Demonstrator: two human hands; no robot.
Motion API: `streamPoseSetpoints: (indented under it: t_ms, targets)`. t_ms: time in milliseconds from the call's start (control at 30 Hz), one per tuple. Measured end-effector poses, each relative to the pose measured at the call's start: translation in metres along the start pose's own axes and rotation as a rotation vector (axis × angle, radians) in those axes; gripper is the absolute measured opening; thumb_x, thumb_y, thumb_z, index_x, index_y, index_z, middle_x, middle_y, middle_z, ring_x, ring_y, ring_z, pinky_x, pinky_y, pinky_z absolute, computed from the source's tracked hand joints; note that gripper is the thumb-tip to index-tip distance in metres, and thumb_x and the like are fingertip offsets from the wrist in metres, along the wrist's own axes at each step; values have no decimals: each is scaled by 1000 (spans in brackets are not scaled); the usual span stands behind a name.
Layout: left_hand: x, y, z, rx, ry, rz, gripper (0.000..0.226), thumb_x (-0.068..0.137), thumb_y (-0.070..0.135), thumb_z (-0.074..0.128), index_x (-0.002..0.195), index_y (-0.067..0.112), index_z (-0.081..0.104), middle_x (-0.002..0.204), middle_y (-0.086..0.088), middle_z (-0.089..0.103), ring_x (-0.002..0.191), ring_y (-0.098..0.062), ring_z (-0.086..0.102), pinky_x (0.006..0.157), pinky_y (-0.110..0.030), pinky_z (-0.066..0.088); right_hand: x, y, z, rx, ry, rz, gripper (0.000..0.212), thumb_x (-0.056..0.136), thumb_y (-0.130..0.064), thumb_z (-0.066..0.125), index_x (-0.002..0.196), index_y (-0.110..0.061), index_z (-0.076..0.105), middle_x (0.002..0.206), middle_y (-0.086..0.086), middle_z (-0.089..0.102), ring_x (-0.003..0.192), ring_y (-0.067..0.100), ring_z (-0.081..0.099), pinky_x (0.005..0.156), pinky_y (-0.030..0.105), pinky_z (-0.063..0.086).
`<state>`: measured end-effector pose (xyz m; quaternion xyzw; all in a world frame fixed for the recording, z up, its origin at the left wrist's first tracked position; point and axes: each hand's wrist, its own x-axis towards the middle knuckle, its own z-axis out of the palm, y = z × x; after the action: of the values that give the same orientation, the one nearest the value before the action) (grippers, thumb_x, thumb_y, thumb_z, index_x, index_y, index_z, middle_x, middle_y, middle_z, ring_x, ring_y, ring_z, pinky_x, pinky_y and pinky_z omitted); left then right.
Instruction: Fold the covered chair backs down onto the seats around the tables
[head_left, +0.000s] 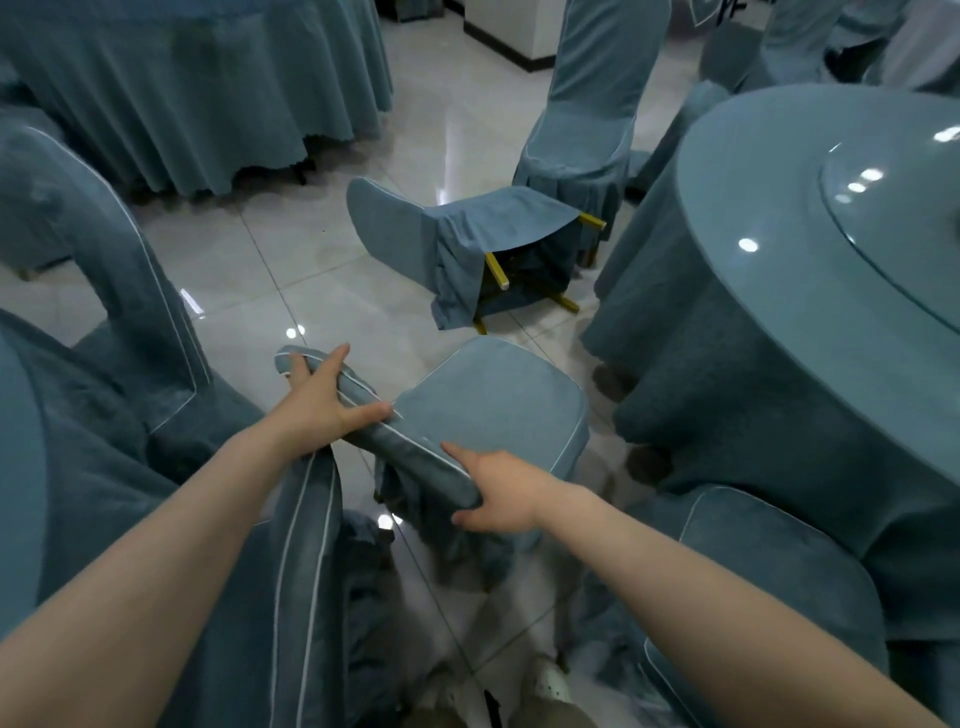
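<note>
A chair in a blue-grey cover with white piping stands right in front of me, its seat (493, 400) facing the round table. Both hands are on the top edge of its covered back (410, 447). My left hand (324, 400) grips the left end of that edge, thumb spread toward the seat. At the right end, my right hand (498, 493) holds the edge with the index finger stretched along the piping. Another covered chair (462, 239) lies tipped over on the floor ahead, its gold legs exposed.
A round table (779, 291) with a blue cloth and a glass turntable fills the right. Upright covered chairs stand at left (119, 291), at lower right (753, 582) and beyond the fallen one (587, 109). A second draped table (208, 88) is at top left. Glossy tiled floor lies between.
</note>
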<state>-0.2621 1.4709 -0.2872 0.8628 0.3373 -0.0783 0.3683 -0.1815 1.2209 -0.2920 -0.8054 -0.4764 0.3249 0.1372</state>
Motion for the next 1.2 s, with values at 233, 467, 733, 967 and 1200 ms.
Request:
streamPoseSetpoints:
  t_ms: [233,467,733,967,1200]
  targets:
    - [37,28,0,1,-29,70,127,32,84,61,143,44,14,154,0,-5,134,-38,30,105,-47,36,15,14,-18,-76,30,45,64,80,-21,62,137,-15,34,108,17,61,94,36,59,77,40,52]
    - [78,73,18,42,-71,117,122,33,83,62,140,44,19,152,1,0,133,-39,30,102,-46,39,18,54,-48,-99,54,102,47,79,-27,62,119,-13,42,100,15,62,89,35,57,74,39,50]
    - [118,132,37,101,-131,157,120,38,78,63,143,41,20,155,-2,-12,139,-40,20,106,-46,34,15,104,-82,-75,80,123,47,83,-27,59,124,-14,40,105,14,62,92,35,57,78,41,50]
    - [163,184,54,128,-178,207,125,35,82,62,144,44,14,155,-2,-10,139,-41,16,107,-49,33,19,149,-124,44,81,157,41,85,-44,60,119,-24,47,106,3,64,93,24,60,73,31,45]
    - [192,212,57,167,-189,188,111,48,92,37,144,48,5,158,-4,-10,142,-40,11,111,-55,25,27,191,-164,331,278,231,51,98,-51,33,137,-21,48,136,-1,55,125,16,49,105,31,36]
